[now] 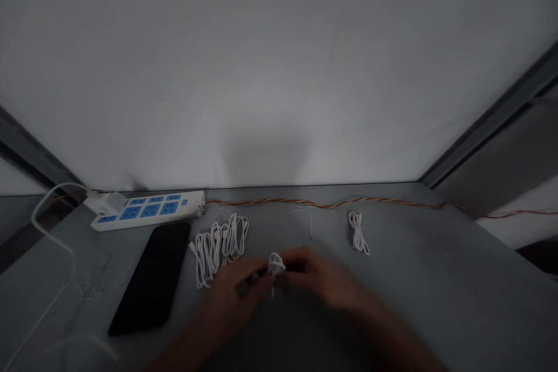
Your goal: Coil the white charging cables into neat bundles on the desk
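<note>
Between my two hands, low in the middle of the view, is a white cable [275,265] bunched into a small coil. My left hand [238,293] pinches it from the left, fingers closed. From the other side my right hand [316,276] grips it, thumb and fingertips pressed together. Just beyond my left hand lie several bundled white cables [218,246] side by side on the grey table [414,279]. One more white cable bundle [358,233] rests apart, to the right. The ends of the held cable are mostly hidden by my fingers.
A black smartphone [152,279] lies at the left. Behind it, a white power strip [150,210] with blue sockets holds a white plug [112,204] with a trailing cord. Twisted red and yellow wires [322,206] run along the table's back, before a pale wall [270,70].
</note>
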Motion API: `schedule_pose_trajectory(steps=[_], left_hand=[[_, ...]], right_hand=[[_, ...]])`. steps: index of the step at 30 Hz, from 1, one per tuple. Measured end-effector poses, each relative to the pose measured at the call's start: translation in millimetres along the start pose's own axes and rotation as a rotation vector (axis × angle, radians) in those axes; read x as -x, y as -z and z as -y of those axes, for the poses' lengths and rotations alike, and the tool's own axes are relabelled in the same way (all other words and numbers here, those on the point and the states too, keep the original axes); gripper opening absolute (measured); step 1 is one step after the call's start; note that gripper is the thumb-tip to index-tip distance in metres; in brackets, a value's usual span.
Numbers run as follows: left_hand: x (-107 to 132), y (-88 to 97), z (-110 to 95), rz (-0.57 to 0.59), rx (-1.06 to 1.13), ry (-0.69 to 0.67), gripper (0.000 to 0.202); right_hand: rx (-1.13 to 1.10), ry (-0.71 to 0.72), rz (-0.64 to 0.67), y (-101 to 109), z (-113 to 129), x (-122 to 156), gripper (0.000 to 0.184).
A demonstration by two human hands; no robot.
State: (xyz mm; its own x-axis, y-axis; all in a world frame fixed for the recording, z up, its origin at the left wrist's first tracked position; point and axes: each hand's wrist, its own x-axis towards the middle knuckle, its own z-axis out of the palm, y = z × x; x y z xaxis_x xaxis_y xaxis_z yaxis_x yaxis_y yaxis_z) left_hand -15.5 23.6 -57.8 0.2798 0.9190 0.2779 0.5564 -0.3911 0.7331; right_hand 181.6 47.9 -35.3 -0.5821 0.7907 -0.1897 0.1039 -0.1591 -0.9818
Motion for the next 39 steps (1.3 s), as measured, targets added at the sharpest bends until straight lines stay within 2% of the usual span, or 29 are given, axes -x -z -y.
schedule_pose_trajectory(steps=[9,14,18,24,30,34,36,39], left_hand=[[2.8,-0.3,0.6,0.029,-0.003,-0.002,0.024],[5.0,-4.1,3.1,0.036,-0.014,0.026,0.027],[1.6,-4.6,-1.0,0.005,0.005,0.12,0.027],[-6.3,-3.1,-7.3,0.039,0.131,0.325,0.033],[-12.0,0.0,-4.0,0.142,0.246,0.47,0.041],[-13.5,2.0,1.1,0.16,0.285,0.6,0.04],[-12.5,1.2,4.1,0.133,0.323,0.665,0.039],[-9.4,-1.9,9.1,0.133,0.453,0.741,0.041]], right_hand=[[0.018,-0.009,0.009,-1.3,0.6,-1.9,0.017],[0.211,0.093,0.001,-2.2,2.1,0.0,0.018],[0.484,0.183,-0.095,-6.3,1.1,0.8,0.017],[0.961,0.323,-0.256,-13.5,-8.2,-1.7,0.012],[1.19,0.404,-0.22,-16.4,-9.5,-0.8,0.013],[1.287,0.478,-0.151,-16.7,-7.4,-1.5,0.033],[1.346,0.512,-0.154,-18.1,-8.7,-2.8,0.03],[1.432,0.572,-0.225,-21.2,-12.6,-4.2,0.017]])
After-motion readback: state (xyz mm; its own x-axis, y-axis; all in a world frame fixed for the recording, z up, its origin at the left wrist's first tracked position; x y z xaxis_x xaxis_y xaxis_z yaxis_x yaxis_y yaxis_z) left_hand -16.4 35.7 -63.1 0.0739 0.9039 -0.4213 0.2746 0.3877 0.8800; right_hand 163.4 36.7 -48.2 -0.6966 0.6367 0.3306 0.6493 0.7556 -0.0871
